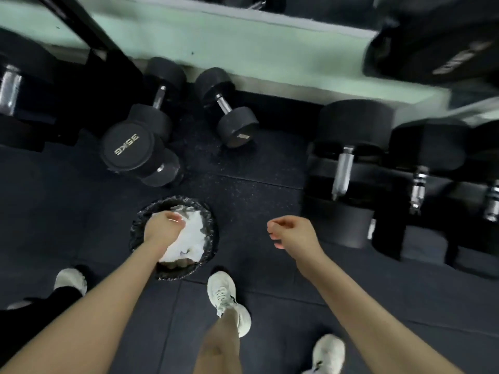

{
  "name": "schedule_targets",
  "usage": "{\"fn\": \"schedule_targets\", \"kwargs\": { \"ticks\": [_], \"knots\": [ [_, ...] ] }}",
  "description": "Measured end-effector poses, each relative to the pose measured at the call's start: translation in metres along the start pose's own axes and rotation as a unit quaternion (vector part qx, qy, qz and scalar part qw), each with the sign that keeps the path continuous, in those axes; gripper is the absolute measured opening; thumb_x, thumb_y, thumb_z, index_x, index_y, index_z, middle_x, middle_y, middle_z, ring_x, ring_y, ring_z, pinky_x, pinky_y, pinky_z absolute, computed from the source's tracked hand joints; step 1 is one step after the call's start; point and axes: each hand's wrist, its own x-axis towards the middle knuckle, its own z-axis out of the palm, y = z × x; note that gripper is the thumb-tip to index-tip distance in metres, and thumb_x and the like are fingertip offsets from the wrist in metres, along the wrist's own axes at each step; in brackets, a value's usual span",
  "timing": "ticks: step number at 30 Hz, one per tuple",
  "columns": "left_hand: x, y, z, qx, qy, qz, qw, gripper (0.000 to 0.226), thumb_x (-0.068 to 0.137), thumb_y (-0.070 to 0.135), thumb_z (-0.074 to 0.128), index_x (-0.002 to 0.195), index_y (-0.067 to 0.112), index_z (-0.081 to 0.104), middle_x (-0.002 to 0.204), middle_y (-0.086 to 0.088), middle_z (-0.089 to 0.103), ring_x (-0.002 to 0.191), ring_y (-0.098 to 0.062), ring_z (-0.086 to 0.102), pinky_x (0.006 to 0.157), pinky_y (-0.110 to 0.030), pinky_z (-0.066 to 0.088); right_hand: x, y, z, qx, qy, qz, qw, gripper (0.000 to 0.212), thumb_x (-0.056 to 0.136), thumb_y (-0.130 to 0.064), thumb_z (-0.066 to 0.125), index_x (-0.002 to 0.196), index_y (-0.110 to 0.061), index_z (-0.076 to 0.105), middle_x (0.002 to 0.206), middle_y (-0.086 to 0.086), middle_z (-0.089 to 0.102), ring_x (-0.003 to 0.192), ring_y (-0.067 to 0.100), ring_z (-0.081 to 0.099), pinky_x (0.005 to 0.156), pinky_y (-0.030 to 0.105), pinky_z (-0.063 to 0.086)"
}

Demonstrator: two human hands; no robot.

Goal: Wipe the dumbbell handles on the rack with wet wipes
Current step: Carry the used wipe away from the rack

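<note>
The left hand (164,228) is hovering over the wipes (194,236) in the bin (135,233), grip impossible to tell, while the empty, loosely curled right hand (293,230) is hanging right of the bin, nearer the racked dumbbell handles (343,168), which are lying front-to-back.

This is looking like a gym's free-weights area: black dumbbells (226,109) are lying on dark speckled rubber floor tiles (256,163), one end cap (125,148) reading 35KG, while more chrome-handled dumbbells (343,171) are sitting on a black rack (378,180) at right.
</note>
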Motion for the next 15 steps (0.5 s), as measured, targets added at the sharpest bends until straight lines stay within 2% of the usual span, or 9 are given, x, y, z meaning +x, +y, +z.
{"fn": "schedule_targets", "kwargs": {
  "ticks": [2,4,6,9,15],
  "knots": [
    [-0.036,0.027,0.007,-0.01,-0.016,0.051,0.999,0.01,0.084,0.017,0.06,0.075,0.018,0.063,0.091,-0.014,0.068,0.092,-0.035,0.063,0.083,-0.046,0.054,-0.028,-0.001,-0.034,0.017,0.018,-0.01,1.0,0.011,0.089,-0.018,0.061,0.083,-0.016,0.07,0.086,0.007,0.069,0.079,0.018,0.063,0.079,0.04,0.056],
    [-0.077,0.057,0.019,-0.004,-0.032,0.104,0.994,0.007,0.085,0.017,0.061,0.082,0.012,0.066,0.087,-0.011,0.068,0.089,-0.033,0.064,0.082,-0.046,0.054,-0.06,0.002,-0.078,0.032,0.043,-0.021,0.998,0.011,0.089,-0.019,0.062,0.085,-0.014,0.071,0.087,0.008,0.071,0.078,0.016,0.063,0.076,0.038,0.057],
    [-0.125,0.089,0.044,0.013,-0.046,0.163,0.985,0.014,0.086,0.02,0.062,0.09,0.008,0.068,0.084,-0.012,0.068,0.087,-0.033,0.065,0.08,-0.047,0.055,-0.099,0.015,-0.128,0.042,0.064,-0.035,0.996,0.012,0.088,-0.019,0.062,0.081,-0.014,0.071,0.084,0.008,0.071,0.073,0.015,0.062,0.069,0.034,0.056],
    [-0.219,0.14,0.098,0.021,-0.091,0.239,0.967,0.01,0.087,0.02,0.062,0.087,0.012,0.067,0.079,-0.009,0.068,0.081,-0.031,0.067,0.078,-0.048,0.056,-0.167,0.054,-0.208,0.044,0.077,-0.053,0.995,0.016,0.087,-0.018,0.061,0.077,-0.013,0.071,0.073,0.002,0.07,0.065,0.01,0.059,0.059,0.024,0.049],
    [-0.443,0.244,0.228,0.084,-0.227,0.408,0.88,0.02,0.086,0.014,0.059,0.068,0.021,0.063,0.071,-0.008,0.064,0.066,-0.025,0.063,0.077,-0.046,0.057,-0.28,0.147,-0.388,0.061,0.2,-0.054,0.976,0.017,0.088,-0.016,0.061,0.078,-0.008,0.072,0.064,-0.002,0.067,0.055,0.006,0.055,0.053,0.015,0.042]
  ]
}}
